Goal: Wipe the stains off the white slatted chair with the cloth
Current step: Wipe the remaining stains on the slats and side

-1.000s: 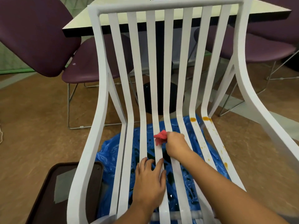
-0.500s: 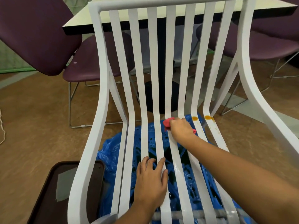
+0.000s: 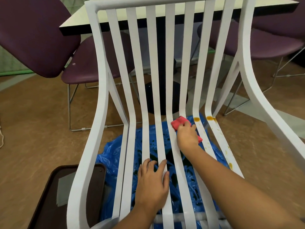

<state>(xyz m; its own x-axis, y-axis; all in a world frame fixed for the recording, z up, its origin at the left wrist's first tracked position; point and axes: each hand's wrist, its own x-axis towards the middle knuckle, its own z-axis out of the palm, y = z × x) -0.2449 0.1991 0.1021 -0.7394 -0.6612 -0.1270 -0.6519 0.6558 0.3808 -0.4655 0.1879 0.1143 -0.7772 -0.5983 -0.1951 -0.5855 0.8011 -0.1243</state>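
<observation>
Brown tray: nearest of all, on the floor at the left side of the white slatted chair, partly hidden by the chair's side rail; a pale sheet lies in it.
Seat front: the left hand lies flat across the chair's middle slats, fingers straight and a little spread, grasping nothing.
Under the seat: a crumpled blue plastic sheet covers the ground below the chair and shows through the gaps, with dark wet-looking patches on it.
Seat bend: the right hand clutches a red cloth and presses it onto a slat right of the chair's centre, where the seat turns up into the back.
Right slats: orange stains sit at the bend on the chair's two rightmost slats, just beside the cloth; smaller drips and one more blob trail down those slats toward the seat front.
Flooring: brown and mottled on both sides of the chair.
Behind the chair, left: a purple chair on thin metal legs.
Behind the chair, right: another purple seat.
Beyond the chair back: a pale-topped table with a dark edge, its black pedestal seen between the slats.
</observation>
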